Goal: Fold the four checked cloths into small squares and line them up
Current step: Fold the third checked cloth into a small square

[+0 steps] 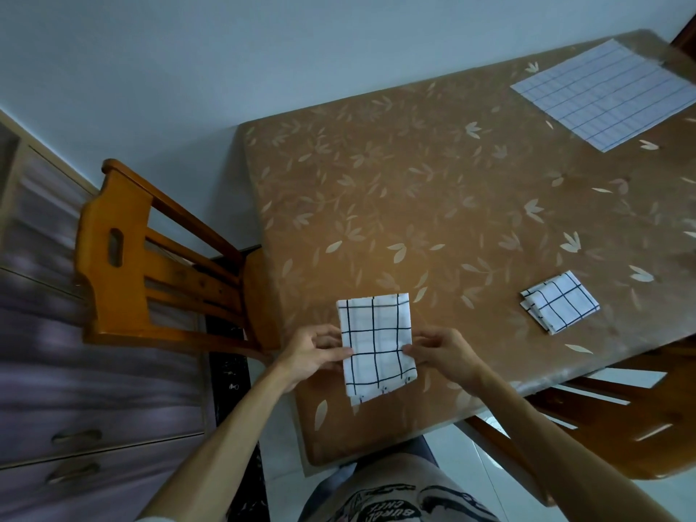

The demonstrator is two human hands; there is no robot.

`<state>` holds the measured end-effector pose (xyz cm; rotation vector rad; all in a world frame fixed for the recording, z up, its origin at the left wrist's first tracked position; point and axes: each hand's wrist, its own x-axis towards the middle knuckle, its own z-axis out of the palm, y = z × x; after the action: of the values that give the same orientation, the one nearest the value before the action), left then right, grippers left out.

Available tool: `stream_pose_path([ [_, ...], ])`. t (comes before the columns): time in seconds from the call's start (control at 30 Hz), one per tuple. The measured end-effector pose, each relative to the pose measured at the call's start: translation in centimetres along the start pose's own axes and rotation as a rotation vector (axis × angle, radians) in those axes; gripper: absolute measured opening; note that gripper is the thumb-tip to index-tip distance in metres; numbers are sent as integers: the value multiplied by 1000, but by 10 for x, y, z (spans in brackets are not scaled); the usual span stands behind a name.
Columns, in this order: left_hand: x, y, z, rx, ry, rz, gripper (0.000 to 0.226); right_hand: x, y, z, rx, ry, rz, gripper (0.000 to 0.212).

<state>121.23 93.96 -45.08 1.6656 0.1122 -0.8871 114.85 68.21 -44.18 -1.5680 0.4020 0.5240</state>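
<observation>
You see three checked cloths. Your left hand point(316, 356) and right hand point(444, 356) pinch the long cloth point(376, 344) at its 9 and 3 o'clock edges. The folded square point(561, 301) lies at 3 o'clock and the flat cloth point(602, 94) at 1 o'clock.

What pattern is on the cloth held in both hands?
The cloth is white with dark grid lines; the head view shows it.

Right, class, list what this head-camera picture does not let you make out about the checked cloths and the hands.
All in the head view:
- Count: only three cloths show; whether a fourth lies outside the frame or under another cannot be told.
- Flat cloth: right corner cut off by the frame edge.
- Left hand and right hand: fingers beneath the half-folded cloth are hidden by it.
- Folded square: layers too small to count.
</observation>
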Motion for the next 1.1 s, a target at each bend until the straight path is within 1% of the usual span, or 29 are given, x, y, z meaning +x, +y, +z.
stream_pose_path([
  [0.1, 5, 1, -1, 0, 95, 27, 23, 2, -1, -2, 162, -14, 47, 18],
  [0.2, 7, 5, 3, -83, 56, 39, 11, 5, -3, -5, 283, -6, 96, 20],
  [0.23, 7, 8, 5, -129, 35, 32, 11, 7, -3, -6, 315, 1, 104, 24],
  [0.3, 10, 11, 11, -172, 30, 18, 21, 10, -4, -9, 375, 16, 128, 30],
  [0.37, 14, 13, 18, -121, 103, 36, 28, 13, -4, -14, 430, 29, 165, 26],
  [0.43, 19, 13, 23, 25, 223, 128, 26, 18, -3, -18, 459, 12, 208, 25],
  [0.5, 22, 13, 30, 182, 338, 246, 25, 24, -3, -20, 396, 19, 222, 31],
  [0.57, 27, 10, 35, 296, 422, 326, 26, 31, -1, -22, 285, 117, 172, 42],
  [0.6, 31, 8, 38, 327, 428, 366, 26, 36, 1, -24, 222, 185, 145, 45],
  [0.67, 38, 2, 45, 339, 343, 386, 25, 45, 0, -27, 71, 298, 110, 42],
  [0.73, 43, -4, 50, 309, 212, 318, 21, 53, -3, -32, -132, 345, 57, 38],
  [0.77, 45, -6, 52, 278, 159, 277, 20, 56, -5, -35, -234, 343, 22, 38],
  [0.83, 50, -8, 56, 201, 112, 198, 13, 63, -10, -40, -387, 296, -34, 37],
  [0.87, 53, -7, 57, 180, 113, 164, 17, 66, -12, -42, -427, 266, -47, 36],
  [0.93, 61, 0, 60, 139, 128, 85, 37, 71, -17, -46, -479, 220, -52, 34],
  [0.97, 65, 4, 62, 132, 128, 51, 41, 73, -20, -48, -496, 204, -52, 33],
  [1.0, 70, 8, 63, 140, 127, 31, 41, 77, -21, -50, -506, 187, -54, 31],
  [1.1, 84, 13, 67, 191, 117, 33, 29, 85, -21, -54, -539, 135, -59, 22],
])
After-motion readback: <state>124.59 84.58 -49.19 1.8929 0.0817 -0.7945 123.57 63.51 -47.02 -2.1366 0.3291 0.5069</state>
